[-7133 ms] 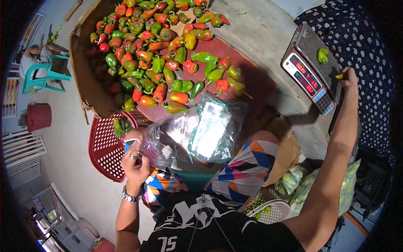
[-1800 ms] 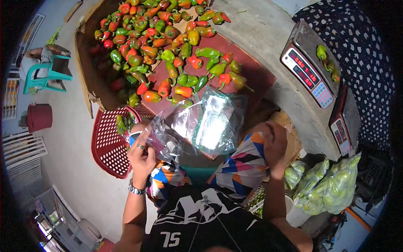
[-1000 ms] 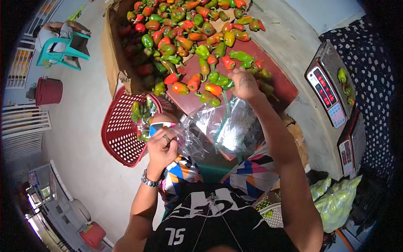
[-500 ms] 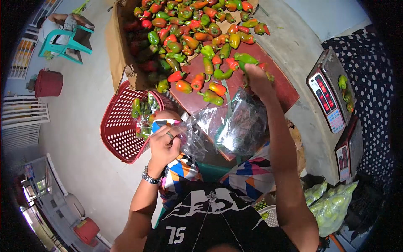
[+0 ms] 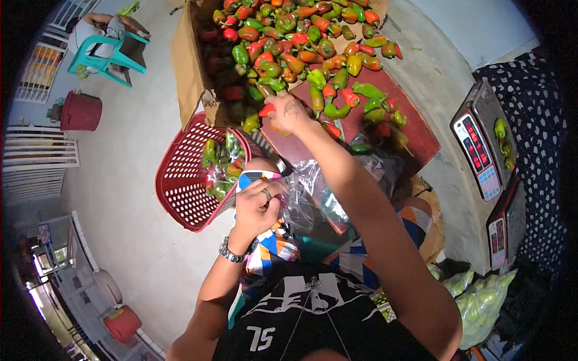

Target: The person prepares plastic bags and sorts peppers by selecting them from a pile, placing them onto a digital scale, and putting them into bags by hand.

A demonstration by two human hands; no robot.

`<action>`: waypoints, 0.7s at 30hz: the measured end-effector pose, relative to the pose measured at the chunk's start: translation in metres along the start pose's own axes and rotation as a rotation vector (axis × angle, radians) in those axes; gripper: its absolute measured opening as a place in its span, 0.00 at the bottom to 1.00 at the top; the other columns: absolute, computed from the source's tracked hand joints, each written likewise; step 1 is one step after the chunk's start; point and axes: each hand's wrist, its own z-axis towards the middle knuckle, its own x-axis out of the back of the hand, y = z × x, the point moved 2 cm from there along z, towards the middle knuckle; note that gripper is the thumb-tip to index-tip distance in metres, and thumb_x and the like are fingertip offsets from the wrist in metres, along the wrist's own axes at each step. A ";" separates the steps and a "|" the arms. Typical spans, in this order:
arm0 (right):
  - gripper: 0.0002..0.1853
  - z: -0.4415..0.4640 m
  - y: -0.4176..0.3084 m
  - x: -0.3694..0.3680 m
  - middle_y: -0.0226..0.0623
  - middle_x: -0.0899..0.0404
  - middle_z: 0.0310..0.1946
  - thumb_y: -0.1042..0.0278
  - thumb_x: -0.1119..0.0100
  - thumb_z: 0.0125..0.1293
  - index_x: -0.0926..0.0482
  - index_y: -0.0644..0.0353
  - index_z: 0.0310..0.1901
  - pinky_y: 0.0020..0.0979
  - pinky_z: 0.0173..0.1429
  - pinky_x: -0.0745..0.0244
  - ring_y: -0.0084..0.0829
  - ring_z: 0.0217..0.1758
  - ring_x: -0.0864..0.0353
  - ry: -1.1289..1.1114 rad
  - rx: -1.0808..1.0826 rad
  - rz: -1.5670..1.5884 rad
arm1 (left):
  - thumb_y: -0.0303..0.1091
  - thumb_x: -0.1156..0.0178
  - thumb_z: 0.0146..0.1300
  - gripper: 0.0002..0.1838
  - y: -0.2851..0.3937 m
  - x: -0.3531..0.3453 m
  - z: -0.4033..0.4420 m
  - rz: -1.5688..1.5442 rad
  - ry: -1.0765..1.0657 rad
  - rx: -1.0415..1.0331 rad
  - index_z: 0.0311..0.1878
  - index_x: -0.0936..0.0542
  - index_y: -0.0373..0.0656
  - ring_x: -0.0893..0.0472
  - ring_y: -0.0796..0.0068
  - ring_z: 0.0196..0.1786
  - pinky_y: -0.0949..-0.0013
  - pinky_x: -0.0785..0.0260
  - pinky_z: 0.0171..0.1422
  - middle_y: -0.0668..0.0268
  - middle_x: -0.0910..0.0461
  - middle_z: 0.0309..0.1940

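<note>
My left hand (image 5: 259,207), wearing a ring, is closed on the gathered edge of a clear plastic bag (image 5: 307,201) that spreads over my lap. My right hand (image 5: 289,113) reaches across the red board (image 5: 415,120), its fingers closed on a red pepper (image 5: 267,111) at the left edge of the pile. Around it lie green, orange and red peppers, including a curved green pepper (image 5: 337,111). My right forearm hides part of the board and bag. Several peppers, among them a green pepper (image 5: 398,118), lie on the board's right side.
A cardboard box (image 5: 189,66) with many peppers opens onto the board. Below it a red perforated basket (image 5: 174,174) holds bagged peppers. On the right, a digital scale (image 5: 478,150) carries green peppers, with a second scale (image 5: 498,234) nearby. A person sits in a green chair (image 5: 99,57).
My right hand has swung left across the board from its right side to the red pepper. My left hand still holds the bag. The whole view has shifted slightly.
</note>
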 end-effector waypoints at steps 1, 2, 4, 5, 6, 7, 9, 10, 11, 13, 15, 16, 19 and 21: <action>0.26 0.006 0.003 0.004 0.48 0.17 0.53 0.60 0.28 0.62 0.19 0.54 0.61 0.48 0.60 0.22 0.57 0.54 0.17 -0.042 -0.051 0.077 | 0.21 0.44 0.52 0.16 0.000 0.001 0.000 0.001 -0.005 0.003 0.42 0.12 0.40 0.15 0.58 0.37 0.61 0.20 0.48 0.57 0.12 0.37; 0.26 0.007 0.008 0.007 0.49 0.16 0.52 0.59 0.28 0.62 0.19 0.54 0.61 0.48 0.59 0.21 0.58 0.53 0.17 -0.086 -0.106 0.155 | 0.21 0.44 0.52 0.16 0.001 0.002 -0.001 0.009 -0.013 0.022 0.42 0.12 0.40 0.15 0.58 0.37 0.61 0.20 0.48 0.57 0.12 0.37; 0.19 0.000 0.023 0.027 0.42 0.15 0.44 0.54 0.39 0.76 0.20 0.56 0.61 0.37 0.45 0.20 0.39 0.40 0.16 -0.154 -0.288 0.598 | 0.21 0.44 0.52 0.16 0.001 0.004 0.000 0.009 0.005 0.007 0.42 0.12 0.40 0.15 0.58 0.37 0.61 0.20 0.48 0.57 0.12 0.37; 0.19 -0.006 0.036 0.034 0.38 0.15 0.40 0.53 0.44 0.80 0.20 0.57 0.61 0.33 0.40 0.21 0.31 0.34 0.19 -0.231 -0.404 0.948 | 0.21 0.44 0.53 0.16 0.002 0.004 0.001 0.003 0.009 -0.002 0.42 0.12 0.40 0.14 0.58 0.37 0.61 0.20 0.48 0.57 0.11 0.37; 0.21 -0.025 0.026 0.061 0.34 0.17 0.40 0.51 0.55 0.86 0.22 0.58 0.61 0.27 0.36 0.25 0.21 0.30 0.27 -0.251 -0.480 1.208 | 0.20 0.44 0.53 0.15 0.004 0.005 0.002 0.014 0.001 -0.004 0.41 0.12 0.40 0.14 0.58 0.37 0.60 0.20 0.48 0.58 0.11 0.37; 0.21 -0.040 0.022 0.087 0.36 0.16 0.41 0.50 0.55 0.85 0.22 0.58 0.61 0.27 0.36 0.26 0.22 0.31 0.25 -0.273 -0.550 1.259 | 0.20 0.43 0.53 0.14 0.002 0.003 0.002 0.001 0.013 -0.022 0.40 0.12 0.40 0.14 0.58 0.37 0.60 0.20 0.48 0.58 0.11 0.37; 0.21 -0.061 0.042 0.106 0.36 0.16 0.43 0.50 0.50 0.83 0.23 0.59 0.60 0.28 0.40 0.24 0.23 0.35 0.23 -0.305 -0.468 1.452 | 0.19 0.43 0.52 0.14 0.003 0.002 0.003 0.011 -0.015 -0.017 0.39 0.12 0.40 0.14 0.58 0.36 0.60 0.21 0.48 0.59 0.11 0.37; 0.20 -0.073 0.050 0.116 0.37 0.16 0.44 0.51 0.47 0.82 0.23 0.60 0.60 0.29 0.42 0.23 0.25 0.36 0.22 -0.266 -0.440 1.486 | 0.19 0.43 0.52 0.14 0.006 0.001 0.004 0.034 -0.021 -0.020 0.39 0.12 0.40 0.15 0.58 0.35 0.60 0.21 0.47 0.59 0.12 0.35; 0.20 -0.087 0.057 0.126 0.37 0.16 0.44 0.52 0.45 0.80 0.23 0.60 0.59 0.30 0.45 0.23 0.26 0.38 0.21 -0.229 -0.409 1.519 | 0.19 0.43 0.52 0.13 0.010 0.000 0.005 0.038 -0.026 -0.010 0.38 0.12 0.40 0.16 0.58 0.35 0.60 0.22 0.46 0.59 0.13 0.34; 0.18 -0.119 0.075 0.150 0.37 0.16 0.47 0.55 0.42 0.78 0.23 0.61 0.58 0.33 0.50 0.21 0.30 0.43 0.19 -0.148 -0.330 1.563 | 0.19 0.43 0.52 0.13 0.015 0.000 0.008 0.049 -0.028 0.010 0.38 0.12 0.40 0.17 0.58 0.34 0.60 0.23 0.45 0.59 0.14 0.32; 0.14 -0.161 0.108 0.180 0.36 0.16 0.50 0.61 0.42 0.77 0.23 0.60 0.55 0.36 0.57 0.21 0.35 0.50 0.16 -0.057 -0.247 1.582 | 0.20 0.42 0.52 0.13 0.009 -0.003 0.005 0.065 -0.029 0.019 0.38 0.12 0.40 0.17 0.57 0.33 0.61 0.24 0.43 0.58 0.16 0.30; 0.13 -0.179 0.128 0.202 0.37 0.17 0.51 0.60 0.41 0.76 0.23 0.60 0.54 0.38 0.59 0.21 0.37 0.52 0.16 0.050 -0.289 1.456 | 0.20 0.42 0.52 0.13 0.008 -0.004 0.006 0.062 -0.034 0.014 0.38 0.12 0.40 0.17 0.57 0.33 0.61 0.23 0.43 0.58 0.16 0.30; 0.13 -0.215 0.178 0.254 0.39 0.17 0.51 0.59 0.40 0.74 0.22 0.59 0.51 0.42 0.62 0.21 0.40 0.54 0.15 0.288 -0.408 1.322 | 0.21 0.42 0.52 0.12 0.013 -0.009 0.010 0.064 -0.037 -0.014 0.37 0.13 0.39 0.16 0.56 0.34 0.61 0.23 0.43 0.58 0.15 0.30; 0.14 -0.223 0.202 0.265 0.39 0.18 0.49 0.59 0.39 0.73 0.23 0.59 0.51 0.42 0.62 0.21 0.38 0.53 0.15 0.372 -0.467 1.566 | 0.21 0.42 0.52 0.11 0.017 -0.012 0.012 0.075 -0.061 -0.026 0.36 0.13 0.39 0.16 0.56 0.34 0.61 0.23 0.43 0.58 0.15 0.30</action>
